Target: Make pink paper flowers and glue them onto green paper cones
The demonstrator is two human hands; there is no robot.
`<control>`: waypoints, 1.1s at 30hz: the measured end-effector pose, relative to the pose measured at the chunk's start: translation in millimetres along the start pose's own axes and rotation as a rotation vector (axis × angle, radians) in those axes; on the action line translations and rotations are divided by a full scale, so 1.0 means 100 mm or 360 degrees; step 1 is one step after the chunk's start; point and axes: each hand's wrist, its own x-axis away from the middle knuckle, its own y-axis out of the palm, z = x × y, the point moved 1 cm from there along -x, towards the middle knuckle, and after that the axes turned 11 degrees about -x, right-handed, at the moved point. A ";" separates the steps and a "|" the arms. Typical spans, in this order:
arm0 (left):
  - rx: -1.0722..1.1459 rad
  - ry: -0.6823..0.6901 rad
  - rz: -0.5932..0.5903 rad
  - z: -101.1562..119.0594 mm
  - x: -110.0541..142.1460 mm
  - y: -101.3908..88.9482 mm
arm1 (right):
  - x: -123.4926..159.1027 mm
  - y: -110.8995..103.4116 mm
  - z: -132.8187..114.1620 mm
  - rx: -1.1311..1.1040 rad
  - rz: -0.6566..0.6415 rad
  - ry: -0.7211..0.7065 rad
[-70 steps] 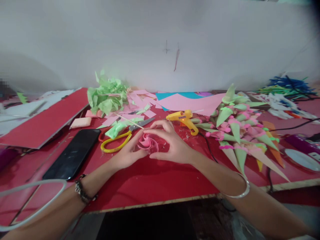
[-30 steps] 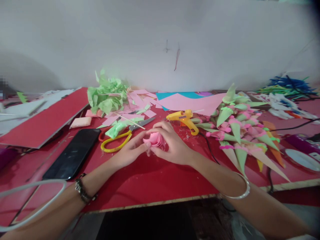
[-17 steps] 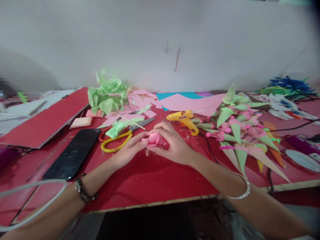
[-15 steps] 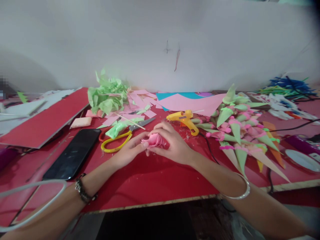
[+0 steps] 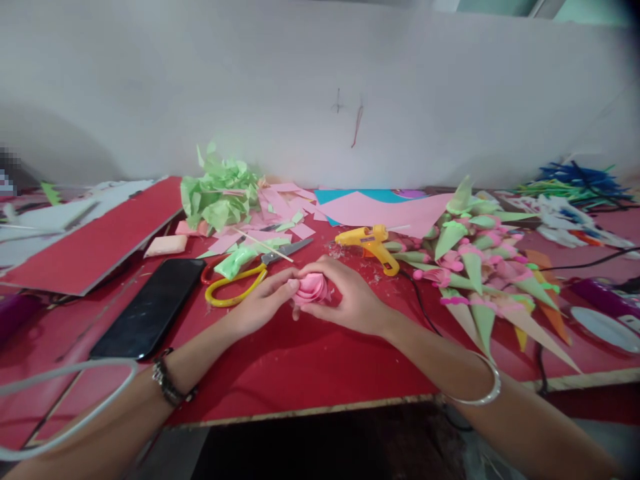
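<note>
Your pink paper rose (image 5: 313, 288) sits at the centre of the frame, above the red tabletop (image 5: 300, 373), with both hands together around it. Your left hand (image 5: 260, 303) has its thumb against the rose's left side, while your right hand (image 5: 355, 297) cups the right side; the far fingers are partly hidden, so you cannot tell how firmly they press. Squeezing unevenly could crush the curled layers, and easing one side too soon could let them spring loose. Just up and left lie the yellow-handled scissors (image 5: 261, 271) and a thin wooden stick (image 5: 255, 239); a leftward sweep could snag either. Right of centre, the yellow glue gun (image 5: 370, 245) could burn your knuckles if hot, and its black cord (image 5: 420, 303), running close to your right forearm, could drag it if caught.
</note>
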 end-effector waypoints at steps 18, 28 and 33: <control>-0.1703 0.0059 0.0915 -0.10 -0.07 -0.63 | 0.00 0.02 0.02 0.0100 -0.0283 0.0118; -0.2001 -0.0304 0.0712 -0.33 -0.14 -0.67 | 0.01 0.02 0.01 0.0237 -0.0451 0.0186; -0.1781 -0.0532 0.0493 -0.33 -0.26 -0.89 | 0.01 0.00 0.04 0.0263 -0.0411 0.0148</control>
